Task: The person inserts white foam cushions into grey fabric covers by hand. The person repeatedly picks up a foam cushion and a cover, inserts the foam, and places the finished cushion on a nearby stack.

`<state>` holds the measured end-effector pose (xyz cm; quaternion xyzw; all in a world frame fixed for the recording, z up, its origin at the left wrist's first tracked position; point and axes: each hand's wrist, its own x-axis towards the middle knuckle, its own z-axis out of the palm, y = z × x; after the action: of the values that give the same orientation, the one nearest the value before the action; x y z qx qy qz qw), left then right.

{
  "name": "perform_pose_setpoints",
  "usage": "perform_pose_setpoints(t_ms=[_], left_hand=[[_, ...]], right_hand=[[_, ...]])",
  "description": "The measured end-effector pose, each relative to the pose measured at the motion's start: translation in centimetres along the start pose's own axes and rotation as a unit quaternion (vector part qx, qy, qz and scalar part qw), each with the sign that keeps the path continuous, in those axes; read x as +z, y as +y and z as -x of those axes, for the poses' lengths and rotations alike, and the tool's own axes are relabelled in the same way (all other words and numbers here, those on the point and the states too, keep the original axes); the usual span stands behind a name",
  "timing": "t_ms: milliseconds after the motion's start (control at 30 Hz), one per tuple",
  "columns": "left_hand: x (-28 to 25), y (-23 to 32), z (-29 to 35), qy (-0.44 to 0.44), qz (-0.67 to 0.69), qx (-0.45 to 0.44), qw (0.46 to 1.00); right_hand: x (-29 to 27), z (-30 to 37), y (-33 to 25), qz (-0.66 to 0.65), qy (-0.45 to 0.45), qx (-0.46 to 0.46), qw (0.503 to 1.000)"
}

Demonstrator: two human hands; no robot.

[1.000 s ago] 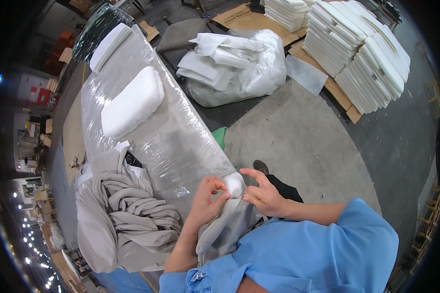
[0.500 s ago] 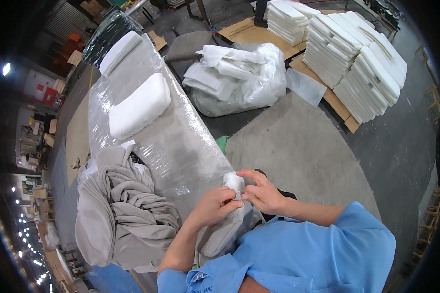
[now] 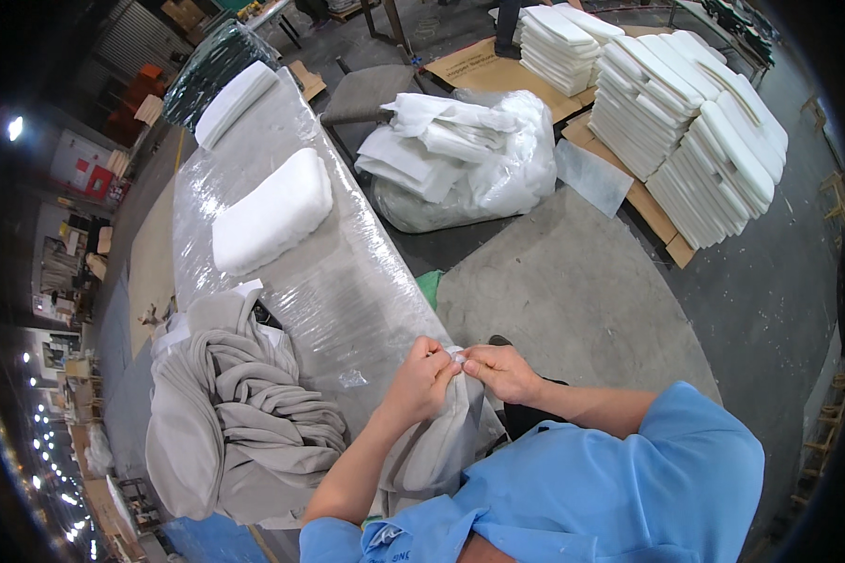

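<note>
A light grey fabric cover [image 3: 432,448] stands upright against my front at the table's near end, its top edge between my two hands. My left hand [image 3: 421,380] is closed on that edge, fingers curled in and thumb pressed against the cloth. Close beside it, my right hand [image 3: 503,373] pinches the same edge from the right. Only a small bit of white padding [image 3: 458,357] shows between my fingertips; the rest is hidden inside the cover or behind the hands.
Left of my hands lies a heap of grey fabric covers [image 3: 244,413]. A white padding sheet [image 3: 272,211] rests on the plastic-wrapped table [image 3: 319,310]. Beyond the table are a plastic bag of white wadding [image 3: 465,155], a grey chair [image 3: 371,92] and stacked white foam pads [image 3: 695,122].
The white padding that stuck up between my hands has gone down into the cover. My left hand has risen, and my right fingers have closed in on the edge.
</note>
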<state>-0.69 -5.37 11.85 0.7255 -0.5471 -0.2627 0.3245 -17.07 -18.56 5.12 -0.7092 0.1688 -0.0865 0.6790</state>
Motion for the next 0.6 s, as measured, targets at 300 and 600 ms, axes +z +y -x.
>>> perform_pose_setpoints(t_ms=[300,600], left_hand=[[2.9,-5.1,-3.1,-0.063,0.167,-0.178,0.968],[4.2,-6.5,-4.2,-0.101,0.325,-0.316,0.885]], right_hand=[[0.0,-1.4,3.6,-0.147,0.079,0.053,0.985],[0.9,-1.8,6.7,-0.283,0.1,0.204,0.932]])
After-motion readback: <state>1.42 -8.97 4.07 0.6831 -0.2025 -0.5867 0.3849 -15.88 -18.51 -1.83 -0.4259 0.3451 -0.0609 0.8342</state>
